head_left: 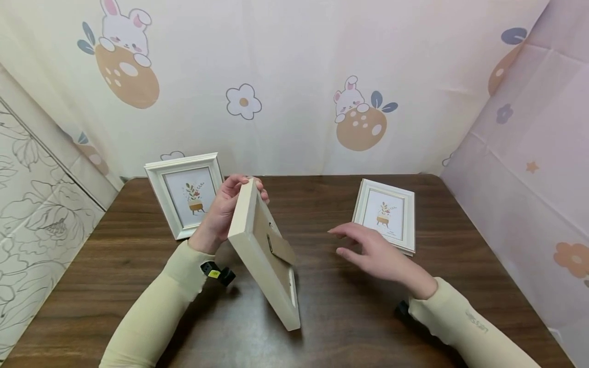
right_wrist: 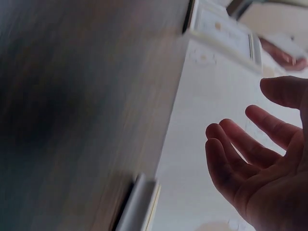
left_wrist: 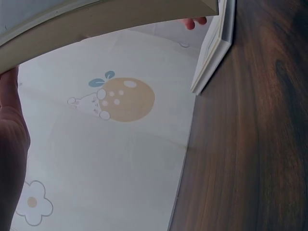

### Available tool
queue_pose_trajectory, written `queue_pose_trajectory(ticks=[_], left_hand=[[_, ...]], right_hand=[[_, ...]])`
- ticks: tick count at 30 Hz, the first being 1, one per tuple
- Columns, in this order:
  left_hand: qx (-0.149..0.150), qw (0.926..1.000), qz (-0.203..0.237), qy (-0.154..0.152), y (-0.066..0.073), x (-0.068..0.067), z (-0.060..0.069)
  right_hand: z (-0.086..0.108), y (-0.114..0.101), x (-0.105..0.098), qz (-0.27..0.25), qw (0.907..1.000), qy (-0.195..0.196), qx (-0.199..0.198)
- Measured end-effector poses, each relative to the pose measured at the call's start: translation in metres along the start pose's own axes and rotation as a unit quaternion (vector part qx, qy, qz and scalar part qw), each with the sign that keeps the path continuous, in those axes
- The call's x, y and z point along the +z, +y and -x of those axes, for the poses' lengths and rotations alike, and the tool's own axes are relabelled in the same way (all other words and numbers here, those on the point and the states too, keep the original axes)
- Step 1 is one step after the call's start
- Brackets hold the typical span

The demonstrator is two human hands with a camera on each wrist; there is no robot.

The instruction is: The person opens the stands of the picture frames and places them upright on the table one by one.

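Observation:
My left hand point(head_left: 221, 209) grips the upper edge of a white picture frame point(head_left: 262, 276) and holds it tilted above the table. Its brown back panel, with a fold-out stand leg point(head_left: 281, 249), faces right. In the left wrist view the frame's rim point(left_wrist: 120, 21) crosses the top, with fingertips showing beyond it. My right hand point(head_left: 377, 250) hovers with fingers loosely extended and nothing in it; the right wrist view shows the bare palm point(right_wrist: 274, 187). Just behind it lies a second white frame point(head_left: 391, 207) with a potted-plant print, partly covered by the hand.
Another white frame point(head_left: 161, 191) with a similar plant print stands upright at the back left, beside my left hand. The dark wooden table point(head_left: 317, 306) ends at a rabbit-patterned curtain point(head_left: 294, 138). A side curtain point(head_left: 529, 168) borders the right.

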State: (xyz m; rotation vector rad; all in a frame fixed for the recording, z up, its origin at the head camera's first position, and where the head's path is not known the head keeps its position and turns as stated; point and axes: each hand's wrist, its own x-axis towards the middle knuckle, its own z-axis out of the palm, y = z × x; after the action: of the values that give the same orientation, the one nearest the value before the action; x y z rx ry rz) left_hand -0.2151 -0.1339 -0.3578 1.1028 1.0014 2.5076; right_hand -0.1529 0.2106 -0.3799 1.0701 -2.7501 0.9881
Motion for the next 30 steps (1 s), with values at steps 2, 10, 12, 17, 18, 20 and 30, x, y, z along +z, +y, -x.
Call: queue_pose_trajectory(ticks=[2,10,12,17,18,20,30], left_hand=[[0.004,1.0000,0.001,-0.006,0.000,0.001,-0.001],[0.011,0.9998,-0.006,-0.017,0.002,0.006,-0.005],[0.014,0.9997,-0.009,-0.021,0.002,0.008,-0.006],[0.016,0.9994,-0.006,-0.028,0.001,0.008,-0.007],[0.017,0.9994,-0.005,-0.029,0.001,0.007,-0.007],[0.017,0.9994,-0.006,-0.029,0.000,0.007,-0.007],[0.013,0.9995,-0.006,-0.030,-0.002,0.007,-0.007]], right_hand=[[-0.001,-0.006,0.005,-0.003,0.9999,-0.008,-0.013],[-0.007,-0.024,0.021,-0.032,0.9981,-0.023,-0.047],[-0.009,-0.028,0.024,-0.041,0.9974,-0.024,-0.054],[-0.014,-0.033,0.032,-0.062,0.9950,-0.008,-0.078],[-0.016,-0.034,0.033,-0.066,0.9945,-0.002,-0.082],[-0.018,-0.036,0.036,-0.072,0.9934,0.008,-0.089],[-0.024,-0.046,0.041,-0.103,0.9895,0.007,-0.101]])
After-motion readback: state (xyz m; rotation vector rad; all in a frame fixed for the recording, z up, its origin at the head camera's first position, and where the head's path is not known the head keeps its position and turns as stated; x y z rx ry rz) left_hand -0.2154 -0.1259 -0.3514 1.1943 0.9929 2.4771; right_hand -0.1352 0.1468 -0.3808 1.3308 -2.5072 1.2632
